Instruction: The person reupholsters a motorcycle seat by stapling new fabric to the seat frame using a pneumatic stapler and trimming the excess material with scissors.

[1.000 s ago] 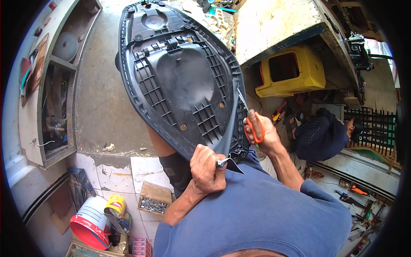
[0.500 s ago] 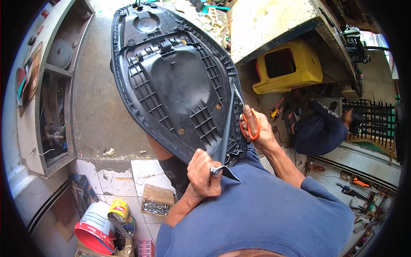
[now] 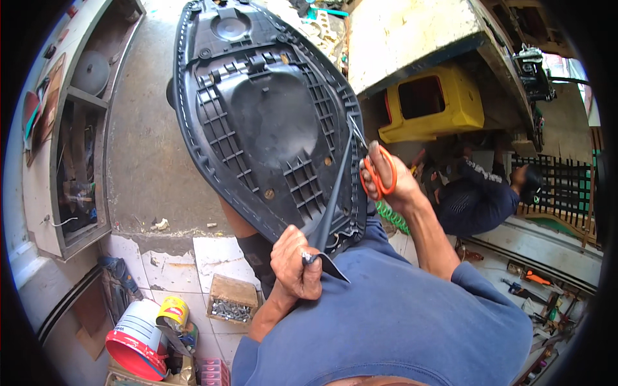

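A black plastic motorcycle seat base [image 3: 273, 122], underside up, rests across my lap with a stapled black cover edge around its rim. My left hand [image 3: 295, 264] is closed on the end of a dark strip of cover material [image 3: 335, 196], pulled taut from the seat's right rim. In my right hand [image 3: 394, 182] are orange-handled scissors [image 3: 386, 170], with thumb and fingers through the loops. The scissor blades stand parted at the right rim, where the strip meets the cover. Their very tips are hard to make out against the seat.
At right, a worktable [image 3: 412, 38] stands over a yellow plastic body [image 3: 438, 103]. Another person [image 3: 479, 193] crouches beyond it. Hand tools [image 3: 547, 302] lie lower right. A box of metal bits [image 3: 232, 299], a white-and-red bucket [image 3: 136, 341] and a shelf cabinet [image 3: 84, 148] are at left.
The scissors' blades have parted wider at the rim. My left hand has drawn slightly left and down with the strip, and the seat has shifted a little in view.
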### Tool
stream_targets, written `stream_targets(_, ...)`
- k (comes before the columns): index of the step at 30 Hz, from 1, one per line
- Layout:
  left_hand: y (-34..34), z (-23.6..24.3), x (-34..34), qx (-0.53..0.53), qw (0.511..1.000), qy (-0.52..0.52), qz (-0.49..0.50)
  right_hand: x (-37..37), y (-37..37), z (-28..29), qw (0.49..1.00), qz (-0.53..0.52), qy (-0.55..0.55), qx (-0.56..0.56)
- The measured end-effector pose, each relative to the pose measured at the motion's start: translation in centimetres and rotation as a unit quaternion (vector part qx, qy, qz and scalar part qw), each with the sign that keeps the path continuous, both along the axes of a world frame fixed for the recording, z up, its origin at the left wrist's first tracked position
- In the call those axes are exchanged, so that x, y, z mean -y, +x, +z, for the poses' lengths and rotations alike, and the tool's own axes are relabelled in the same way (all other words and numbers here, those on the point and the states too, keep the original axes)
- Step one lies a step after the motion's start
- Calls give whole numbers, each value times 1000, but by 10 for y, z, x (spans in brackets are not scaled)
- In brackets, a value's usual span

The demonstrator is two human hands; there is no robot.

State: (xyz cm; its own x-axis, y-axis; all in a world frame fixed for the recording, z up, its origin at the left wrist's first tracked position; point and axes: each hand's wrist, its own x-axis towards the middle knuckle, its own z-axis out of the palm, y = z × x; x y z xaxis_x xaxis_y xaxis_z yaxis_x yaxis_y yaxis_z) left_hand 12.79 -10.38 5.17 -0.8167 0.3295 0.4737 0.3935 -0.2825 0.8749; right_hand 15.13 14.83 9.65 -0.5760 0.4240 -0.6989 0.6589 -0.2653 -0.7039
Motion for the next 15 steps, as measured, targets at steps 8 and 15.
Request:
stream_targets(8,-1,4,3,-3,999,24,-23,-6,-16,-4,999,8,35,2)
stream_targets(15,2,5,17,38,994,71,-73,-17,-28,-8,998,44,49,-24)
